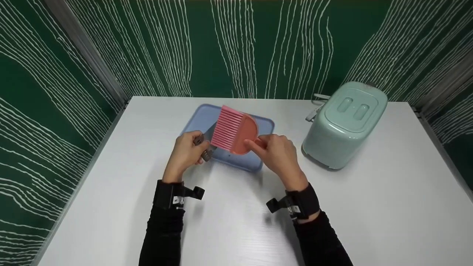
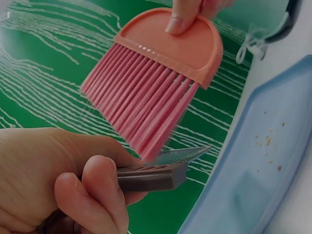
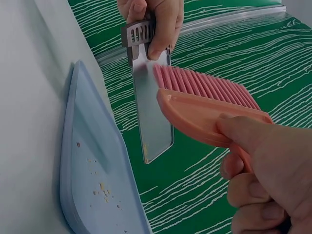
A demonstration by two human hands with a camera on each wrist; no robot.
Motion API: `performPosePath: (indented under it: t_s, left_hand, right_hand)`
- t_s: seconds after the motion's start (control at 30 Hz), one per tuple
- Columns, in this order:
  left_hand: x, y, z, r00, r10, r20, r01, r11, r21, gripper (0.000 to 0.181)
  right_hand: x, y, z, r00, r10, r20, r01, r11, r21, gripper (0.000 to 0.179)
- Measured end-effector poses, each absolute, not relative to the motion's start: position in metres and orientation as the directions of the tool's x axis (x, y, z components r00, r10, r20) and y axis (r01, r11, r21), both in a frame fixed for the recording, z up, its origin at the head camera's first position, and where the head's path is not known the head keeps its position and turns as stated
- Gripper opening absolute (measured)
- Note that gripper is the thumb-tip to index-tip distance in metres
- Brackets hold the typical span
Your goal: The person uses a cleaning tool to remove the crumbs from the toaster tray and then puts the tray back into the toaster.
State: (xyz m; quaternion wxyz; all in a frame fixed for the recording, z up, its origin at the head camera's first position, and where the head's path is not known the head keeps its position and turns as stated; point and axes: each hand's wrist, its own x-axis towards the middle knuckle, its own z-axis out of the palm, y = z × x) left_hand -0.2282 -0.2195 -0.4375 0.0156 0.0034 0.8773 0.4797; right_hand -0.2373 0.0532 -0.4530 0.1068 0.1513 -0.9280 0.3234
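right grip curled round brush, above blue tray; likely light, bristles soft, best held by rigid orange back. left grip pinches dark end of metal plate beside bristles, probably stiff, slippery.

My head cam's farther back, looking forward and down at the table; wrist views are super close, tilted, both catching brush and blue tray.

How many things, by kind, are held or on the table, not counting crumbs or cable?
Brushes: 1 (pink-bristled orange plastic brush)
Trays: 2 (dark-handled thin metal tray, blue rectangular plastic tray)
Toasters: 1 (rounded mint-green toaster)
Total: 4
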Motion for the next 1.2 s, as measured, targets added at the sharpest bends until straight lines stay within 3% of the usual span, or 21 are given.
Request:
performPosePath:
  t_s: [0.37,1.2]
  left_hand:
    - [-0.228,-0.218,-0.437,-0.999,0.041,-0.008,0.015,0.534,0.845,0.036]
    - [-0.224,-0.214,-0.431,-0.998,0.061,0.034,0.063,0.566,0.822,0.030]
  right_hand:
    - [-0.240,0.052,-0.464,-0.938,-0.205,0.280,-0.325,0.804,-0.498,0.061]
    - [-0.246,0.060,-0.475,-0.956,-0.084,0.280,-0.224,0.825,-0.519,0.064]
